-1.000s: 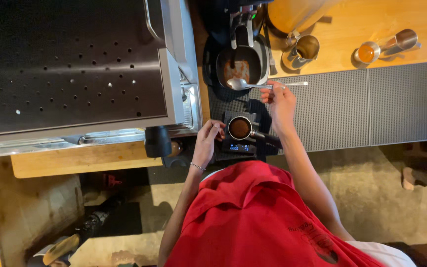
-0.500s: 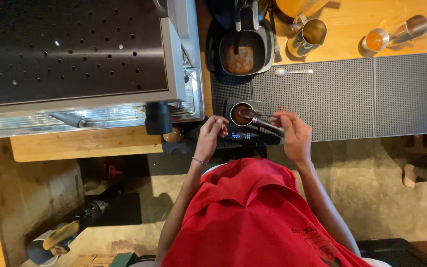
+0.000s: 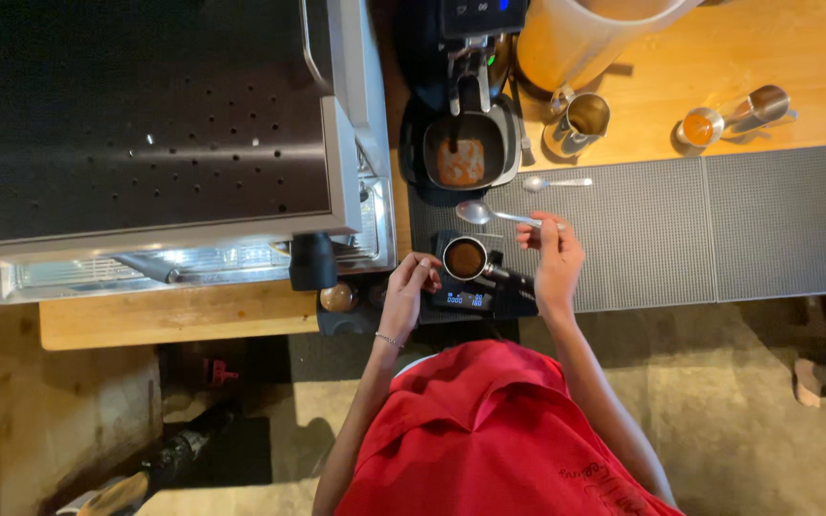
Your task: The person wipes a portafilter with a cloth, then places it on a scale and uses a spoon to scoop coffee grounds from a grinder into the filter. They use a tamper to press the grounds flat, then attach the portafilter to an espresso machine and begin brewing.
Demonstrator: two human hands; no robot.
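Spoons: two. One (image 3: 489, 214) pinched by its handle in right hand (image 3: 554, 256), bowl pointing left, raised just above and beyond portafilter basket (image 3: 464, 258); second spoon (image 3: 556, 182) lying loose on grey ribbed mat (image 3: 642, 239), apart from both hands. Portafilter: one, basket full of brown ground coffee, sitting on small black scale (image 3: 470, 298) with lit display. Left hand (image 3: 409, 287) curled beside basket's left edge, fingertips close to rim; touching or gripping cannot be told. Metal pitchers: two, one (image 3: 580, 122) upright near grinder (image 3: 466, 96), another (image 3: 748, 110) lying on its side next to small cup of orange-brown liquid (image 3: 697, 128). Grinder tray holding one patch of spilled grounds. Espresso machine (image 3: 145, 124): one, large, dark perforated top, steel front, at left. White cylindrical container (image 3: 585, 33) at top edge. Wooden counter (image 3: 748, 57) beneath mats; bare concrete floor (image 3: 767, 411) below; red shirt (image 3: 489, 440) filling lower middle.
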